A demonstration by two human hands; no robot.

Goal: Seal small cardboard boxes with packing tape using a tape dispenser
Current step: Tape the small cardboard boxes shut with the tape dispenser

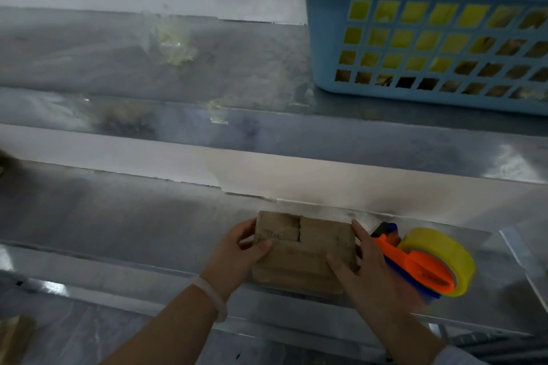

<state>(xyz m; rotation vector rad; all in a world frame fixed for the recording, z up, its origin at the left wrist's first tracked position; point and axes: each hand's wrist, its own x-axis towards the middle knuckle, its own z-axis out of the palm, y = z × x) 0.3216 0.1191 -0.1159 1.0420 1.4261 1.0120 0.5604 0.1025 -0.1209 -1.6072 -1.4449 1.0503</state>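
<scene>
A small brown cardboard box (299, 252) lies on the lower steel shelf (118, 216), its top flaps meeting at a seam that faces up. My left hand (240, 255) grips the box's left end, thumb on top. My right hand (364, 270) holds the box's right end, fingers spread over its corner. Just right of the box lies an orange and blue tape dispenser (415, 264) with a yellow roll of tape (444, 255), resting on the shelf behind my right hand and not held.
A blue plastic basket (421, 35) with yellow and brown contents stands on the upper shelf at the right. Crumpled clear tape scraps (175, 44) lie on the upper shelf. A brown cardboard piece (12, 338) shows at the bottom left corner.
</scene>
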